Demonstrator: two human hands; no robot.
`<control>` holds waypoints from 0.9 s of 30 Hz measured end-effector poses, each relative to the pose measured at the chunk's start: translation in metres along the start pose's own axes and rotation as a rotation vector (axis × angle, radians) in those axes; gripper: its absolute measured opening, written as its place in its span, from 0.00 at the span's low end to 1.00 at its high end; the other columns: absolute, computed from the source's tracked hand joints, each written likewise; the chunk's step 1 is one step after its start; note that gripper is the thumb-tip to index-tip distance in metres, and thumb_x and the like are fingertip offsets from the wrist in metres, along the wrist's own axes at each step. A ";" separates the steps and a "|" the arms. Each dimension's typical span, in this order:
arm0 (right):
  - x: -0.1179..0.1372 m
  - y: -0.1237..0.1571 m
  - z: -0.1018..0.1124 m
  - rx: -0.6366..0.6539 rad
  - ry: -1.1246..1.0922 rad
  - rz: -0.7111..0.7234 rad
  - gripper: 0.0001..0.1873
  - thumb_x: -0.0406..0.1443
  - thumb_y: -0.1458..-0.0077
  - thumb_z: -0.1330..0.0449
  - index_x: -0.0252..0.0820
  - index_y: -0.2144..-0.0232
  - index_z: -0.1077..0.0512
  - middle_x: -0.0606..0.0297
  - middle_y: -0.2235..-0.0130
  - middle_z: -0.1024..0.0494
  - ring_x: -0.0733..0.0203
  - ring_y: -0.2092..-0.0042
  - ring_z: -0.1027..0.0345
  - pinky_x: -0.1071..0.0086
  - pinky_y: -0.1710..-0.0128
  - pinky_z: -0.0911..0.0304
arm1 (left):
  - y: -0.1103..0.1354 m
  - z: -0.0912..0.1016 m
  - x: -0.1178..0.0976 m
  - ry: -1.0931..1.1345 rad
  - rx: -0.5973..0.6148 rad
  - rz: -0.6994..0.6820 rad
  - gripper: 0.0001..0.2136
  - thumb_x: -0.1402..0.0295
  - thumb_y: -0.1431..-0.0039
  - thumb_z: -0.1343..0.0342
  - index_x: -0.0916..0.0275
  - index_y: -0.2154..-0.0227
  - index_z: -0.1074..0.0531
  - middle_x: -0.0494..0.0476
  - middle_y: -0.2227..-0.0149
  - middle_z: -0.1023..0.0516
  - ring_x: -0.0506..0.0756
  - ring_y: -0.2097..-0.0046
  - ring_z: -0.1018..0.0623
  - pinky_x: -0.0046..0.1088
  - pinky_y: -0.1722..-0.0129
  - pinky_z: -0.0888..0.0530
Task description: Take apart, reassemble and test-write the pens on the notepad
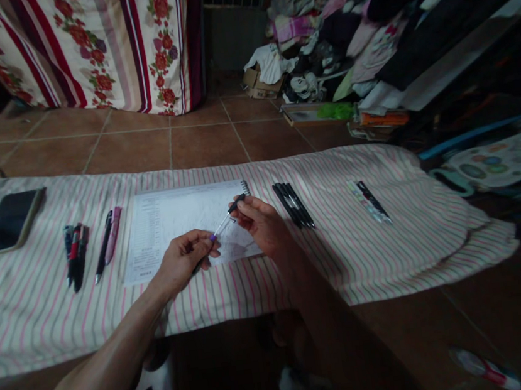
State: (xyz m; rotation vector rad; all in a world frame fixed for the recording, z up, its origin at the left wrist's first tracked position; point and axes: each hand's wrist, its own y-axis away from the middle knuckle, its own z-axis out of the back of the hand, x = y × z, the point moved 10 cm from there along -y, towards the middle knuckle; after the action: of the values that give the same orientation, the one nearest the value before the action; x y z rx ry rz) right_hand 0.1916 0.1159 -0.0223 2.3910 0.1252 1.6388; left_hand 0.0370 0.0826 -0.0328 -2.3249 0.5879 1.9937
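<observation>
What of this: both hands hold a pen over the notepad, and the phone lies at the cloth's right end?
No: the head view shows the phone at the striped cloth's left end; the left hand and right hand hold the pen over the notepad.

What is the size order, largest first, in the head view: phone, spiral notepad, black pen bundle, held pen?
Spiral notepad first, then phone. The black pen bundle and the held pen look alike in length; nearness to the camera leaves them unranked.
</observation>
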 end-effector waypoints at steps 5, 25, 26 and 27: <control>0.000 0.000 0.000 -0.001 0.011 0.005 0.14 0.42 0.61 0.34 0.42 0.69 0.27 0.67 0.65 0.22 0.68 0.67 0.31 0.76 0.70 0.41 | 0.000 0.000 -0.001 0.013 0.002 -0.007 0.13 0.60 0.51 0.37 0.66 0.69 0.24 0.61 0.70 0.20 0.51 0.73 0.25 0.24 0.78 0.34; 0.000 0.002 -0.003 0.018 0.060 0.001 0.15 0.42 0.60 0.34 0.42 0.68 0.27 0.67 0.68 0.23 0.68 0.67 0.31 0.74 0.68 0.41 | 0.000 0.000 0.000 0.002 -0.008 0.009 0.14 0.59 0.51 0.37 0.66 0.68 0.25 0.61 0.70 0.21 0.51 0.73 0.26 0.23 0.78 0.35; 0.000 0.002 -0.002 0.018 0.061 0.000 0.15 0.42 0.60 0.34 0.42 0.68 0.27 0.67 0.68 0.22 0.68 0.67 0.31 0.74 0.68 0.41 | 0.000 0.000 0.000 0.001 -0.008 0.010 0.14 0.59 0.51 0.37 0.66 0.68 0.25 0.61 0.69 0.21 0.51 0.73 0.26 0.23 0.78 0.35; 0.000 0.002 -0.002 0.018 0.060 -0.001 0.15 0.42 0.60 0.34 0.42 0.68 0.27 0.67 0.67 0.22 0.67 0.67 0.31 0.74 0.67 0.41 | -0.001 0.001 0.001 -0.001 -0.009 0.010 0.14 0.59 0.51 0.37 0.66 0.68 0.25 0.61 0.69 0.21 0.51 0.73 0.26 0.23 0.78 0.35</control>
State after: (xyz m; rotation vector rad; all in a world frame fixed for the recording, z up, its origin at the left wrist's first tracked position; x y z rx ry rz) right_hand 0.1893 0.1144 -0.0210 2.3550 0.1516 1.7172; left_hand 0.0367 0.0832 -0.0336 -2.3300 0.5931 2.0060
